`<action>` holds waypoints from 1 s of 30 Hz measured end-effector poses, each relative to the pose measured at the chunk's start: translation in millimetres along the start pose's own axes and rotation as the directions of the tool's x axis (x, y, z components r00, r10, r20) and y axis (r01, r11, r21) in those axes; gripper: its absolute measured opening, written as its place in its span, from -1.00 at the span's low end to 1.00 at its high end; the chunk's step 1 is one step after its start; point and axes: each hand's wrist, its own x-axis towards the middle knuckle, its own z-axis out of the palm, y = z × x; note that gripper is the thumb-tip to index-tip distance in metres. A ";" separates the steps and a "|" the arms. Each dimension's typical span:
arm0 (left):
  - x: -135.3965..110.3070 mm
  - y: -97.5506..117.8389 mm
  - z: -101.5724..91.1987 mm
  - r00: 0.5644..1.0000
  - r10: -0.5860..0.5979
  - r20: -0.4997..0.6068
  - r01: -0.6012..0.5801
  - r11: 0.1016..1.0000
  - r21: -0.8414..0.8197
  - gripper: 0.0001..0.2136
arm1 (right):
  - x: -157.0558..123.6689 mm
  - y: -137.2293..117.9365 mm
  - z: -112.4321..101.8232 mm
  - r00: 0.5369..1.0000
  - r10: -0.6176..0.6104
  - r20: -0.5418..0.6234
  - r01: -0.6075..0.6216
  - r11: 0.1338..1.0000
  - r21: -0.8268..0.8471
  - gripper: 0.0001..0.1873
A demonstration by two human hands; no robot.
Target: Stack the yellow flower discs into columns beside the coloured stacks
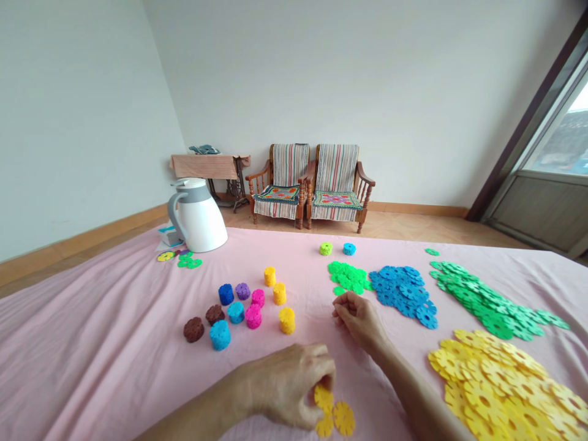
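Note:
My left hand (296, 383) is low at the centre, its thumb and fingers closed on a yellow snowflake disc (323, 397). Just below and beside it, another yellow disc (344, 418) lies flat on the pink cloth. Farther forward, my right hand (361, 318) has its fingers curled together; whether anything is between the fingertips is hidden. It is close to the bright green disc pile (348, 277) and the blue disc pile (402, 293). Left of it stand several stacked discs: a yellow stack (287, 320), a pink stack (253, 316) and a light blue stack (220, 335).
A large yellow disc heap (496, 386) spreads at the right, with a green disc heap (487, 300) behind it. A white jug (202, 217) stands at the back left. Small lime (326, 248) and blue (349, 248) stacks are near the far edge.

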 end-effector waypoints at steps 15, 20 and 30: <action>-25.7 -29.4 -59.0 0.927 -0.165 -0.336 0.152 0.986 -0.064 -0.76 | -0.7 0.0 -0.3 1.000 -0.005 0.013 0.006 0.999 -0.045 -0.87; -32.6 -49.2 -65.1 0.896 -0.226 -0.381 0.207 0.974 -0.091 -0.81 | -1.7 -2.2 -0.5 1.000 -0.005 0.016 0.006 0.998 -0.056 -0.86; -24.7 -49.9 -56.3 0.889 -0.257 -0.380 0.258 0.965 -0.047 -0.81 | -2.3 -1.0 -1.2 0.999 -0.037 0.009 0.038 0.994 -0.099 -0.87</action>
